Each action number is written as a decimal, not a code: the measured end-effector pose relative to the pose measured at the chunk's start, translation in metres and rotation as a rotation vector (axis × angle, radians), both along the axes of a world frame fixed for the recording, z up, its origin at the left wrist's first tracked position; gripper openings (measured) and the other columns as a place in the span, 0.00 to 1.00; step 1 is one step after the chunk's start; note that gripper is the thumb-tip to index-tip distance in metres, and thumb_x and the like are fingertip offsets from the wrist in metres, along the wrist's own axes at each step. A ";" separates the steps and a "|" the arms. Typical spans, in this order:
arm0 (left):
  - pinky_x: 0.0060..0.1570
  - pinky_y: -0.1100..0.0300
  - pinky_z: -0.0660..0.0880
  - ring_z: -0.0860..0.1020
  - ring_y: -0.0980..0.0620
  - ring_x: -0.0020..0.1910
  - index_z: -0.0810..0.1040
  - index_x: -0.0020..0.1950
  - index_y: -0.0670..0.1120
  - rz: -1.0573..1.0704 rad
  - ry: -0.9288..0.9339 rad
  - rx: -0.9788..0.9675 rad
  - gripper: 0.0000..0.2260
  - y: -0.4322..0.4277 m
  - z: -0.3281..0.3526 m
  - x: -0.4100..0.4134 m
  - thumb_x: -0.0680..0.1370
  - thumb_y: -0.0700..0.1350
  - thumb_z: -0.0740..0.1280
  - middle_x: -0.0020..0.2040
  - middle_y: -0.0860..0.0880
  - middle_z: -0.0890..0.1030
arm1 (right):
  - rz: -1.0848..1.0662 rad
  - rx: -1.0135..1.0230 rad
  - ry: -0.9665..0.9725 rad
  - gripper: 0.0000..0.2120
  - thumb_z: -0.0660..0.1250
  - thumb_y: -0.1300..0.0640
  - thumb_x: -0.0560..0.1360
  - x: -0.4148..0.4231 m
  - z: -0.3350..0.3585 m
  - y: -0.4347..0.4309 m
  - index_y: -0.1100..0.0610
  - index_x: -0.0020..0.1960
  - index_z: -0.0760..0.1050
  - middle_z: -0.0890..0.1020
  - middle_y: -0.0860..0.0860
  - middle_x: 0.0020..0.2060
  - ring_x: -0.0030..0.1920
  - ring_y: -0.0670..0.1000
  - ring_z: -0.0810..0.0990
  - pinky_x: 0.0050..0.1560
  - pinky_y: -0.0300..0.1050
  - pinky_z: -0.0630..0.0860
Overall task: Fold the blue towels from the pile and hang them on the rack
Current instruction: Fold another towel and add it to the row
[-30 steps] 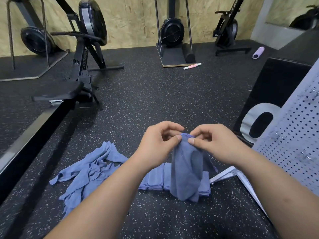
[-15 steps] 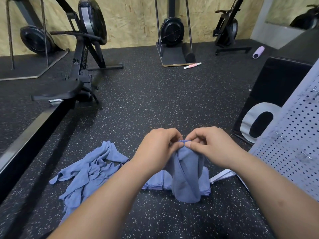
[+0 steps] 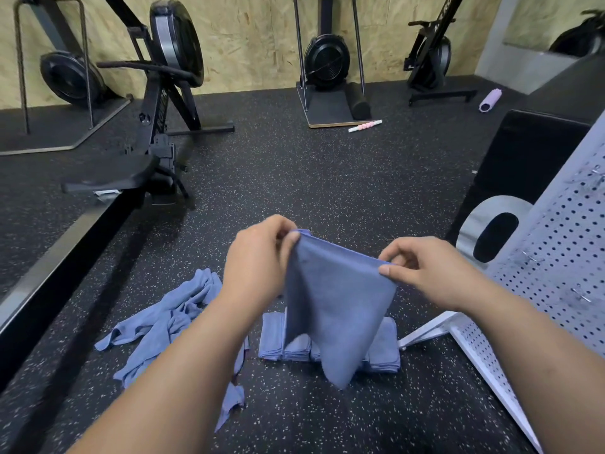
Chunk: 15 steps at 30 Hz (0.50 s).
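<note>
Blue microfibre, a thin soft towel, hangs in the air between the person's two hands. The left hand pinches one top corner between its thumb and curled fingers. The right hand pinches the other top corner the same way with its fingertips. The upper edge runs straight from one pinch to the other, and the cloth falls to a point well below the fingers.

Beneath the fingers, partly behind the hanging cloth, a row of folded blue towels lies on the black speckled rubber floor. Down and to the left of the left fingers, a crumpled pile of loose blue towels sprawls on that floor, with the left forearm crossing in front of part of it. Just right of the right fingers leans a white perforated metal rack carrying a few small hooks, its foot near the folded row. Far beyond the fingers stands a black rowing machine.
</note>
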State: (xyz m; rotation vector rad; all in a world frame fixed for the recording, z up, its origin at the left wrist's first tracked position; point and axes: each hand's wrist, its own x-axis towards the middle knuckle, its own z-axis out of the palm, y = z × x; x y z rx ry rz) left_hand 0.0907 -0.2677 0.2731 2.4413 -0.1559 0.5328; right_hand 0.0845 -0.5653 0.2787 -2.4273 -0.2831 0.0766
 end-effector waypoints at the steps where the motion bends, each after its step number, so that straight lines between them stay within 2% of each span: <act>1: 0.49 0.50 0.79 0.81 0.51 0.43 0.80 0.50 0.55 0.035 -0.011 -0.037 0.04 0.006 0.002 0.002 0.83 0.51 0.68 0.40 0.58 0.83 | -0.039 -0.045 -0.030 0.04 0.77 0.49 0.77 0.001 0.001 -0.005 0.43 0.45 0.82 0.85 0.39 0.36 0.34 0.40 0.80 0.36 0.34 0.71; 3: 0.50 0.51 0.79 0.82 0.53 0.42 0.80 0.50 0.54 0.121 -0.029 -0.112 0.04 0.018 0.005 0.006 0.83 0.50 0.69 0.40 0.58 0.83 | -0.115 -0.096 -0.078 0.05 0.77 0.47 0.77 0.001 0.004 -0.016 0.43 0.43 0.82 0.84 0.39 0.35 0.35 0.40 0.80 0.33 0.33 0.68; 6: 0.51 0.52 0.78 0.81 0.55 0.43 0.80 0.48 0.55 0.207 -0.040 -0.196 0.04 0.031 0.007 0.010 0.83 0.49 0.69 0.42 0.58 0.83 | -0.186 -0.144 -0.168 0.06 0.77 0.46 0.76 0.002 0.006 -0.027 0.42 0.42 0.82 0.83 0.39 0.34 0.38 0.41 0.79 0.39 0.43 0.73; 11: 0.53 0.51 0.78 0.81 0.54 0.45 0.80 0.50 0.55 0.225 -0.044 -0.218 0.03 0.028 0.004 0.009 0.84 0.49 0.68 0.46 0.55 0.83 | -0.221 -0.286 -0.280 0.04 0.73 0.41 0.76 -0.001 0.004 -0.029 0.38 0.46 0.81 0.79 0.40 0.44 0.50 0.46 0.73 0.49 0.53 0.77; 15: 0.52 0.54 0.76 0.81 0.55 0.45 0.81 0.51 0.54 0.227 -0.067 -0.264 0.03 0.023 0.008 0.008 0.84 0.48 0.69 0.46 0.56 0.83 | -0.239 -0.420 -0.371 0.11 0.70 0.36 0.75 -0.002 0.000 -0.027 0.41 0.39 0.81 0.76 0.38 0.48 0.55 0.49 0.70 0.51 0.52 0.74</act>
